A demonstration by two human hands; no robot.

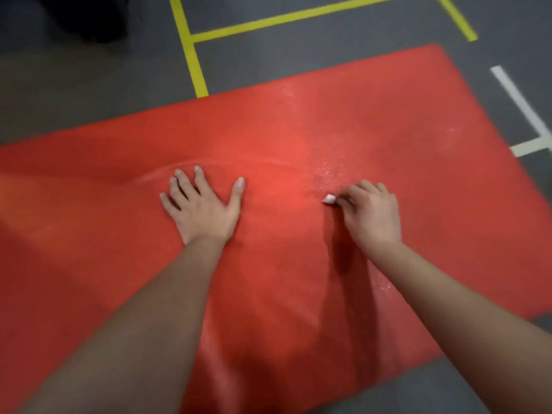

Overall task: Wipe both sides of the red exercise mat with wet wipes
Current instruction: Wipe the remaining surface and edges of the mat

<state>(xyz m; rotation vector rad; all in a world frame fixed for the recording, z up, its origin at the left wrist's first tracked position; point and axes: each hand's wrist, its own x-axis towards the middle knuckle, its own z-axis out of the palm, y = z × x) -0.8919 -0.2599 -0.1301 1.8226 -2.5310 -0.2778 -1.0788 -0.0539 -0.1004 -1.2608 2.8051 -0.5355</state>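
Head view: grey floor (89, 94) marked with yellow tape lines (194, 52) at 12 o'clock and white tape (519, 103) at 2 o'clock, under a red exercise mat (388, 121) with glistening damp streaks. Left hand (203, 204) lies flat at mat centre, fingers spread; at its 3 o'clock, nearby, right hand (370, 213) pinches a small white wet wipe (329, 199) against the mat. No legible writing.

The floor (298, 64) is dark grey and matte. 3 yellow tape strips (191, 55) mark its far side: 1 runs lengthwise, 1 branches off rightward, 1 slants further right. At the right edge, 2 white strips (519, 103) meet. Far left sits a dark shape (89, 16), blurred.
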